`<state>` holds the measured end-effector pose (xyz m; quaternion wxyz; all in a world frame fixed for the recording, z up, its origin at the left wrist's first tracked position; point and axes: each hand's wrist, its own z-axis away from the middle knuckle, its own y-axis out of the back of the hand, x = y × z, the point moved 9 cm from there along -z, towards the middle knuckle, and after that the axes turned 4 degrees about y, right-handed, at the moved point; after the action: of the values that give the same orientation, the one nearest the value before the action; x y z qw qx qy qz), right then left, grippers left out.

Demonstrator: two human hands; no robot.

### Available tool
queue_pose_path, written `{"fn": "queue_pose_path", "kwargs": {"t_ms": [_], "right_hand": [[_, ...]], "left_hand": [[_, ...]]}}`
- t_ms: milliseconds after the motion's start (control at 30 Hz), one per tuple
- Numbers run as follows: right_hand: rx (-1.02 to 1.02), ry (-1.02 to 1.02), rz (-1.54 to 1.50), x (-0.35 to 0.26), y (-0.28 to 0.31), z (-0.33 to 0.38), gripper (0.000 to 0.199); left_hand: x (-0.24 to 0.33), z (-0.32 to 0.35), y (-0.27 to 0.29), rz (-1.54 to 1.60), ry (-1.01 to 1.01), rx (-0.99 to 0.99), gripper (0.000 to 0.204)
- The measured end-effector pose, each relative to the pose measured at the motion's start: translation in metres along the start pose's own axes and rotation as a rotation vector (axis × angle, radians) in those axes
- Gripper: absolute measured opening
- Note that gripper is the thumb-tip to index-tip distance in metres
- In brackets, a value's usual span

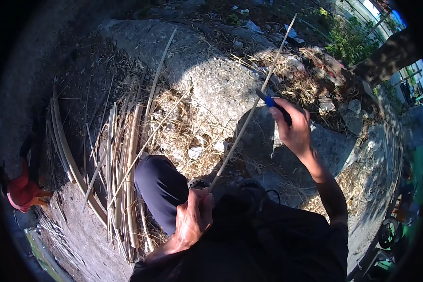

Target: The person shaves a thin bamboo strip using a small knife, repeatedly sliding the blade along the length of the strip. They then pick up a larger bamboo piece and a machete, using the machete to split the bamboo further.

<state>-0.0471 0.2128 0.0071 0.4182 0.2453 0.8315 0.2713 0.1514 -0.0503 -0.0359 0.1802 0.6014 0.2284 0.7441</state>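
My left hand (191,217), low in the middle near my knee, is closed around the near end of a long thin wooden strip (243,128). The strip slants away up to the right, over the stony ground. Higher and to the right, my right hand (293,127) grips a utility knife (278,110) with a blue and black handle. Its blade points up and left and lies at the strip, seemingly touching it. Fingers of the left hand partly hide the strip's near end.
Left of my knee lies a bundle of long split strips (122,183), with dry shavings (188,127) beside it. A large rock slab (216,84) is ahead. A person in a red top (24,190) is at far left. A tree trunk (390,56) leans at upper right.
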Motion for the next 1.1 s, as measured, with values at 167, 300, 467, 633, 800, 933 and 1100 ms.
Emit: {"fn": "queue_pose_path", "kwargs": {"t_ms": [167,300,467,633,800,933,1100], "right_hand": [[0.141,-0.219,-0.058,0.113,0.013,-0.009,0.033],[0.001,-0.55,-0.525,0.076,-0.012,0.018,0.031],[-0.223,-0.623,-0.784,0.013,-0.058,0.025,0.03],[-0.008,-0.611,-1.026,0.018,-0.032,0.012,0.026],[0.018,-0.618,-1.046,0.025,-0.018,0.007,0.027],[0.073,-0.668,-0.973,0.037,-0.018,0.015,0.025],[0.197,-0.624,-0.871,0.052,-0.005,0.019,0.021]], "left_hand": [[-0.031,0.006,-0.011,-0.029,-0.117,-0.005,0.025],[-0.037,-0.007,-0.005,-0.039,-0.024,-0.061,0.028],[-0.006,-0.03,-0.012,0.022,-0.138,-0.082,0.024],[0.035,-0.055,-0.019,0.067,-0.128,-0.201,0.024],[0.056,-0.08,-0.034,0.168,-0.116,-0.365,0.021],[0.056,-0.088,-0.052,0.265,-0.18,-0.363,0.023],[0.056,-0.088,-0.082,0.399,-0.033,-0.68,0.022]]}}
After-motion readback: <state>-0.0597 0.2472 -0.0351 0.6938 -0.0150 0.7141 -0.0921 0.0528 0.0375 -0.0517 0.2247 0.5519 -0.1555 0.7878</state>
